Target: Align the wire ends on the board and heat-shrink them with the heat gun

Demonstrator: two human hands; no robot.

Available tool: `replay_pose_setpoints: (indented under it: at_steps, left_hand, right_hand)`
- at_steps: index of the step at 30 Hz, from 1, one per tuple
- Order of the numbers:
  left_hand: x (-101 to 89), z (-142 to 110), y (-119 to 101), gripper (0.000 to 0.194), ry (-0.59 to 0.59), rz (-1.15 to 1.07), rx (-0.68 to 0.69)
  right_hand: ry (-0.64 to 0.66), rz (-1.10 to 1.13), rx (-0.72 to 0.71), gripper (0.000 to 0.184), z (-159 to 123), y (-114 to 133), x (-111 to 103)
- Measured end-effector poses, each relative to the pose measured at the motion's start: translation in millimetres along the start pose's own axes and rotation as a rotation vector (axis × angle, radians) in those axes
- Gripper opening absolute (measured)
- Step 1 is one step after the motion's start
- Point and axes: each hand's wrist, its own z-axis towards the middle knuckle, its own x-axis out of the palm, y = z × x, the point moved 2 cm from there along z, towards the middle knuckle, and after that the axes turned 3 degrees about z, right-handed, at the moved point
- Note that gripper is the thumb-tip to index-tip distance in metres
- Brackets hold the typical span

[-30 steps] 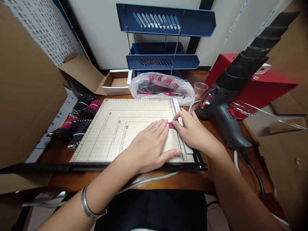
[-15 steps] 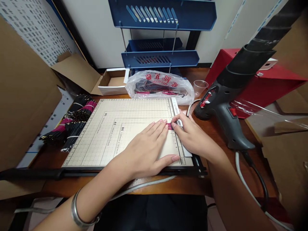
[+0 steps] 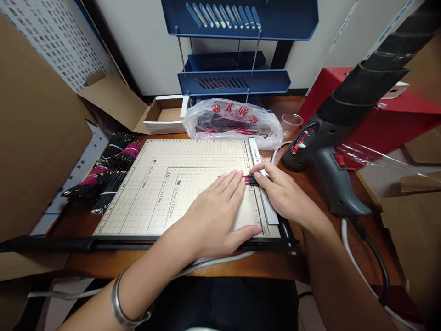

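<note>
A cream paper cutter board (image 3: 165, 156), printed with a grid and size marks, lies in front of me. My left hand (image 3: 220, 211) rests flat on it, fingers stretched out over a row of pink and black wires (image 3: 250, 180). Most of the row is hidden under that palm. Thumb and fingertips of my right hand (image 3: 277, 186) are closed on the black ends of the wires at the white ruler strip (image 3: 272, 211) on the board's right edge. The cutter's black arm (image 3: 69, 243) runs along the near side.
Bundles of black and pink wires (image 3: 113, 184) lie left of the board. Behind it are a plastic bag (image 3: 234, 119) of wires, an open carton (image 3: 165, 115), a clear cup (image 3: 291, 124) and blue shelves (image 3: 234, 82). A heat gun (image 3: 327, 151) stands right, before a red box (image 3: 389, 110).
My right fingers have shifted slightly back from the wires, and more of their black ends show. My left hand stays flat in place. The whole view has moved a little.
</note>
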Motion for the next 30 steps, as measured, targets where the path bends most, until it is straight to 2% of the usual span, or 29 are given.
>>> replay_pose_setpoints:
  at_steps: [6,11,16,21,27,30]
  left_hand:
    - [1.2,0,0,0.095,-0.001,-0.005,-0.004]
    - [3.4,-1,-2,0.094,-0.012,-0.001,-0.011]
    - [3.6,-2,-2,0.094,-0.018,-0.017,-0.022]
    - [4.1,-1,-2,0.093,-0.026,-0.021,-0.018]
    - [4.7,0,-1,0.093,-0.024,-0.016,-0.02]
    - [5.1,-1,-2,0.094,-0.035,-0.018,-0.021]
  right_hand:
    - [-0.014,-0.052,-0.006,0.016,-1,-3,1]
    - [-0.029,-0.027,0.02,0.027,-1,-6,-4]
    - [-0.001,-0.129,0.034,0.038,-4,3,-1]
    - [-0.071,-0.183,0.032,0.031,-4,6,2]
    - [-0.053,-0.188,0.014,0.017,-3,6,1]
    - [-0.049,-0.22,0.009,0.017,-4,9,0]
